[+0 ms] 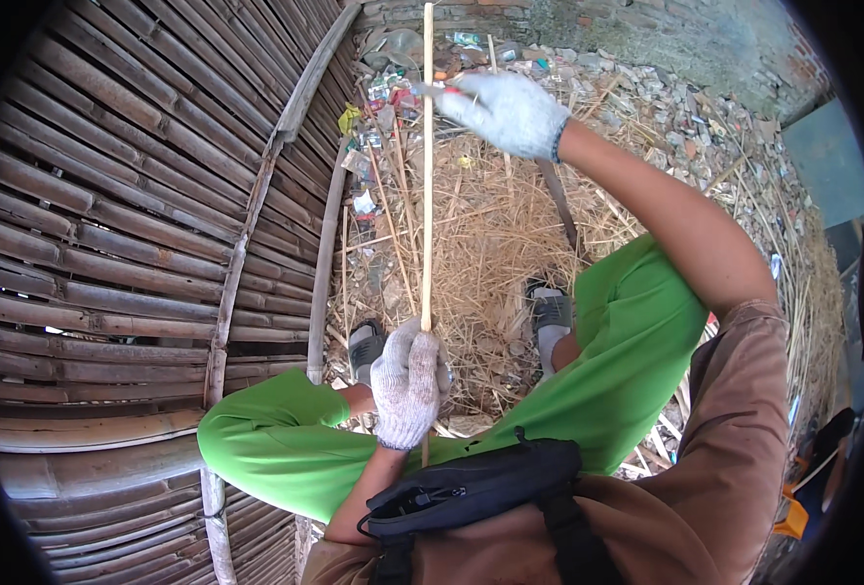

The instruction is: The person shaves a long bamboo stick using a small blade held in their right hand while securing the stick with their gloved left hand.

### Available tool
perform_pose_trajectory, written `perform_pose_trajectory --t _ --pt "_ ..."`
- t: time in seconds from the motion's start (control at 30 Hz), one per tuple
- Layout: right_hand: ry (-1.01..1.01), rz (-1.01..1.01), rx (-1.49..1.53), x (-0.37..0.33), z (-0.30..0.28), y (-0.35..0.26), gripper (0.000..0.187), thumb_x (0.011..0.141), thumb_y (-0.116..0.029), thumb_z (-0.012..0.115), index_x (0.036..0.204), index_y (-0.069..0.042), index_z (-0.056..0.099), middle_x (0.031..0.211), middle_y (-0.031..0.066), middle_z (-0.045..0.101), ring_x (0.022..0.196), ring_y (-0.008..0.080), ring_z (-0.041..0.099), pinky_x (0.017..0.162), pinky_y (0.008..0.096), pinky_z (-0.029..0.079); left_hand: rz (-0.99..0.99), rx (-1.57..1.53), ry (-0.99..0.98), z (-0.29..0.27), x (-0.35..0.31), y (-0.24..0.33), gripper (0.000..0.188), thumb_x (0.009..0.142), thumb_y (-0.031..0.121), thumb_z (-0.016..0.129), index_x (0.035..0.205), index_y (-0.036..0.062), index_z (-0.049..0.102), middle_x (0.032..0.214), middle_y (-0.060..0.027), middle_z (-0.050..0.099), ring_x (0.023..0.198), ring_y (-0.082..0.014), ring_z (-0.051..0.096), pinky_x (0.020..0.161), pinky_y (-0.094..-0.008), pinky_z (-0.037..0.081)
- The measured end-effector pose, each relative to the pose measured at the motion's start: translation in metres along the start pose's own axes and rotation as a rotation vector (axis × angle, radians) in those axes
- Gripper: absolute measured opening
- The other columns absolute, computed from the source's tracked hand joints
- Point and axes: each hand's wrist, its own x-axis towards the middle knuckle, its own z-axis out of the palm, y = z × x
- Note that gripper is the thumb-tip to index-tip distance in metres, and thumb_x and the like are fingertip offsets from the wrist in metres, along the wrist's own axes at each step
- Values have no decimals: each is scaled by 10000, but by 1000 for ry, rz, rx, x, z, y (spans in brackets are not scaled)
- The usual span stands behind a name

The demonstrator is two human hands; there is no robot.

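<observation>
A long, pale bamboo strip (427,195) stretches straight away from me, its far tip near the top of the view. My left hand (410,380), in a whitish knit glove with brown stains, is closed around the strip's near part. Further out, my right hand (515,112) wears a similar glove and is closed on a knife. Only a short grey blade and a bit of red show of the knife (436,90); the glove hides the handle. The blade lies across the strip near its far end. Whether it cuts into the wood I cannot tell.
A slatted bamboo wall (130,214) rises on the left. Straw-like shavings (480,253) cover the ground between my sandalled feet. Rubble and litter (666,107) lie toward a brick wall (636,34) at the back. A dark waist bag (476,487) sits across my lap.
</observation>
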Motion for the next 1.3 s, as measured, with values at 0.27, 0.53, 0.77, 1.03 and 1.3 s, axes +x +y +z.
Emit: perform_pose_trajectory --t 0.27,0.53,0.77,1.03,1.3 --pt "-275 -245 -57 -70 26 -78 561 1075 -585 461 1026 -90 719 818 216 740 763 420 748 692 555 604 -89 -244 -15 -5 8 -2 268 1135 251 527 1146 -2 614 765 -12 599 495 -54 511 420 -227 415" --pt "-163 -333 -101 -89 28 -93 467 1065 -529 526 933 -117 701 752 155 731 666 377 740 603 540 596 -136 -283 -27 -10 0 7 365 1131 267 538 1341 -20 619 801 -7 624 518 -52 523 421 -225 406" --pt "-14 -118 -224 -25 -25 -39 679 1103 -658 360 984 -84 705 846 222 737 845 407 744 797 528 599 -78 -159 -122 -8 -10 -3 378 1142 312 556 1380 23 609 812 -6 638 566 -60 588 474 -237 476" --pt "249 26 -216 33 -54 60 714 1090 -694 319 1140 -101 714 1089 244 756 1043 451 717 939 548 564 -76 -128 -157 -3 -15 1 390 1135 328 565 1361 13 615 777 -3 639 570 -61 590 482 -241 483" --pt "125 -44 -92 -13 -26 -6 658 1112 -639 329 1157 -98 702 989 222 746 968 446 723 892 557 577 -87 -183 -126 2 -6 2 351 1138 280 555 1328 -9 614 807 2 618 505 -49 518 421 -217 411"
